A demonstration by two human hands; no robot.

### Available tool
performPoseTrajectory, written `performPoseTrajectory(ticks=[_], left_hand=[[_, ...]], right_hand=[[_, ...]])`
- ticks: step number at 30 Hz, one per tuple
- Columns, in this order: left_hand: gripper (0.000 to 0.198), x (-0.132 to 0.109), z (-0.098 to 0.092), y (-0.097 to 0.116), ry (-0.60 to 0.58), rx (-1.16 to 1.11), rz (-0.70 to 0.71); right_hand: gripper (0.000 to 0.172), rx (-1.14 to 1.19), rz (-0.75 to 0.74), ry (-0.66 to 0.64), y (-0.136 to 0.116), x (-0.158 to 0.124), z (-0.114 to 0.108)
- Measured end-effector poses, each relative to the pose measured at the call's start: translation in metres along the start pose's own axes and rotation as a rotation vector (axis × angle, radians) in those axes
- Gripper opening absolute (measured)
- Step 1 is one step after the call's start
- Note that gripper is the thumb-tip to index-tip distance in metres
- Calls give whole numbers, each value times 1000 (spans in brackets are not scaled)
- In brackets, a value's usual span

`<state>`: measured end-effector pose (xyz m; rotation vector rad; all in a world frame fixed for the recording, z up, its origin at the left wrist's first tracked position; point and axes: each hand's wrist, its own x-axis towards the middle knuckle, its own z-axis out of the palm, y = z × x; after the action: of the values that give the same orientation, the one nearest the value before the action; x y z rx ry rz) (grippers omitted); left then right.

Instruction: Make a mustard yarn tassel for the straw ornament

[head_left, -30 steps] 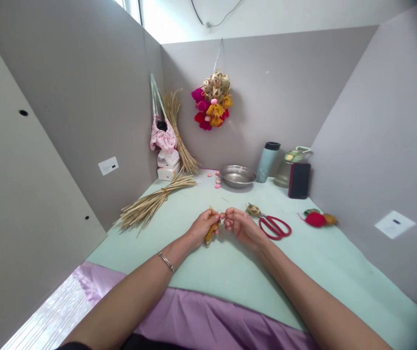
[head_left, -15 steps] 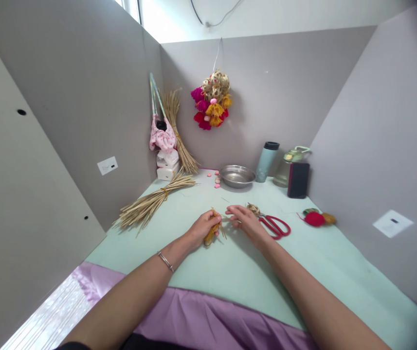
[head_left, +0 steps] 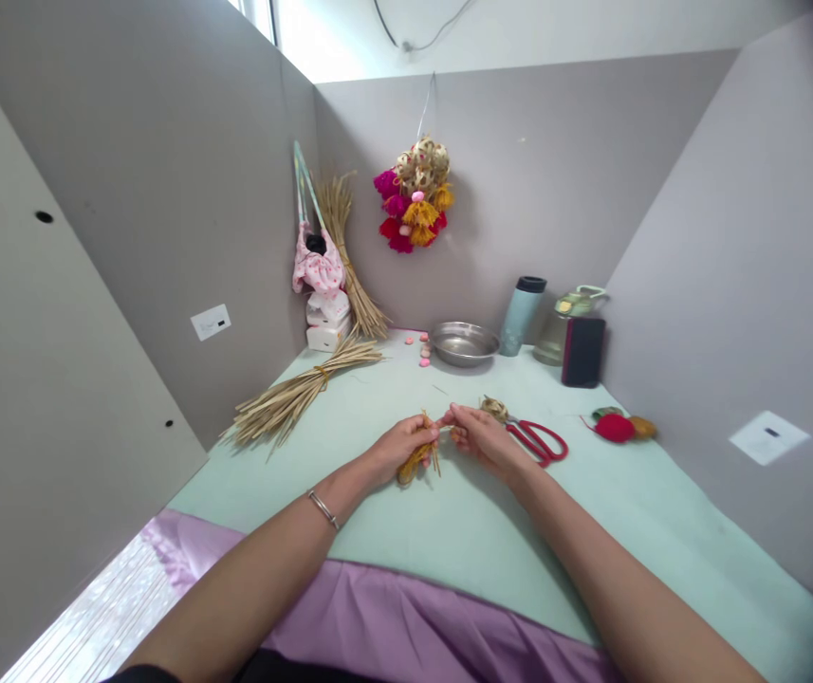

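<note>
My left hand (head_left: 410,446) is closed around a small bundle of mustard-yellow yarn (head_left: 412,467), whose looped end hangs below the fingers and whose loose strands stick out on the right. Close beside it, my right hand (head_left: 481,438) has thumb and forefinger pinched near the bundle's right side. What the pinch holds is too small to make out. Just right of that hand lie scissors with red handles (head_left: 540,442). A small woven straw piece (head_left: 494,408) sits at the scissors' blade end, partly covering it.
A bound straw bundle (head_left: 306,387) lies at left; another straw bundle (head_left: 349,256) leans in the corner. A metal bowl (head_left: 464,345), pink beads (head_left: 425,352), a tumbler (head_left: 522,317), a green bottle (head_left: 552,343) and a phone (head_left: 582,352) stand behind. Yarn balls (head_left: 615,427) lie at right.
My right hand has moved slightly left towards the yarn bundle, and its spread fingers have closed into a pinch. My left hand keeps its hold on the yarn, almost unmoved.
</note>
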<state>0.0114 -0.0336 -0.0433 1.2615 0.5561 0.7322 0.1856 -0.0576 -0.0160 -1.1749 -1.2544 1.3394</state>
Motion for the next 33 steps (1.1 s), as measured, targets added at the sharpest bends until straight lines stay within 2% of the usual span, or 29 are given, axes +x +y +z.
performPoseTrajectory(ticks=[6, 10, 12, 16, 19, 22, 28, 33], left_hand=[[25, 3, -2, -3, 37, -15, 14], [26, 3, -2, -2, 51, -22, 24], [26, 3, -2, -1, 60, -26, 25], [25, 3, -1, -1, 87, -36, 13], [22, 3, -1, -1, 96, -32, 3], [23, 3, -1, 0, 98, -25, -3], [26, 0, 3, 4, 65, 12, -17], [30, -4, 4, 7, -19, 33, -64]], right_hand=[[29, -72, 13, -75, -9, -7, 3], [29, -13, 44, -89, -15, -7, -2], [30, 39, 33, -70, -16, -7, -4], [30, 110, -34, 52, -14, -2, -8], [31, 85, -38, 111, -10, 0, -8], [32, 5, -23, 100, -7, -1, -3], [27, -119, -69, -14, -10, -8, 9], [28, -127, -113, 21, -11, -6, 10]])
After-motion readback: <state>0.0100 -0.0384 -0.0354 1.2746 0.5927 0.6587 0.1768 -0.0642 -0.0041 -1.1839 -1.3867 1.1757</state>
